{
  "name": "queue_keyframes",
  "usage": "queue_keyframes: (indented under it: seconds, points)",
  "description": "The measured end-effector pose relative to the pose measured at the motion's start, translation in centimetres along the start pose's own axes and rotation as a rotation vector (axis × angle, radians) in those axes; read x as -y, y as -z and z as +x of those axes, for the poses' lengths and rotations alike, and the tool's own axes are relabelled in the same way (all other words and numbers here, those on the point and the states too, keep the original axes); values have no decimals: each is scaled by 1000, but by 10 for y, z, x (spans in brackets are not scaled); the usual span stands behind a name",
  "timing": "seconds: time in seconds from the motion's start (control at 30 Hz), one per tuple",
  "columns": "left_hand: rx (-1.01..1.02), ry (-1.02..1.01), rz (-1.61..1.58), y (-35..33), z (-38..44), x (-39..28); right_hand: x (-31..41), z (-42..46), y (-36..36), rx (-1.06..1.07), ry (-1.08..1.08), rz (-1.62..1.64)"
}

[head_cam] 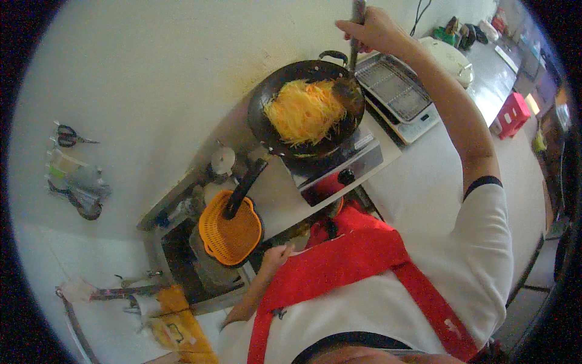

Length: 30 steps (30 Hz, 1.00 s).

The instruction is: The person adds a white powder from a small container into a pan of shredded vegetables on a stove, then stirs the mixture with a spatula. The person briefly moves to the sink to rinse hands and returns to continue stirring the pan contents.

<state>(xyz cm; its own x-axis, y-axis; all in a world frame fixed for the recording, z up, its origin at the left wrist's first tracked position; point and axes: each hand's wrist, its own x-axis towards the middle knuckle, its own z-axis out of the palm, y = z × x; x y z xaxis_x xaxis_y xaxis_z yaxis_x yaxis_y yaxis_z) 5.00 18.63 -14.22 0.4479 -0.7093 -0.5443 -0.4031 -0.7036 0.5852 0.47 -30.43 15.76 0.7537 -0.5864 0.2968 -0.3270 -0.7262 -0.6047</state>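
Note:
My right hand (370,29) grips the upright metal handle of a cooking utensil (357,54), whose lower end reaches into the right side of a black wok (263,111). Inside the wok lies a mound of yellow and orange shredded vegetables (302,111). The wok sits on a single-burner stove (336,168) with a black knob. Its long black handle (245,189) points down-left, over an orange plastic basket (232,241). My left hand (275,257) is low by the side of my red apron (336,273), right of the basket. Whether its fingers hold anything cannot be made out.
Right of the wok is a white countertop appliance with a wire rack (395,86). Beyond it stand a whitish rounded appliance (448,61) and a red plastic stool (514,116). A sink (182,255) lies at lower left. Scissors (68,135) hang on the wall.

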Motion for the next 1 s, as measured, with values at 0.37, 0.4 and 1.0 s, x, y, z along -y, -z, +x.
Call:
queue_keyframes:
  seconds: [0.37,0.4,1.0]
  points:
    - [-401,-133,-721,8,11,-50,-153,14,-114,-394,-535,624]
    - [-529,-150,-843,17,13,-62,-166,19,-120,-380,-540,547]
    - [-939,-181,-1719,84,32,-80,-42,-105,-98,-91,471,266]
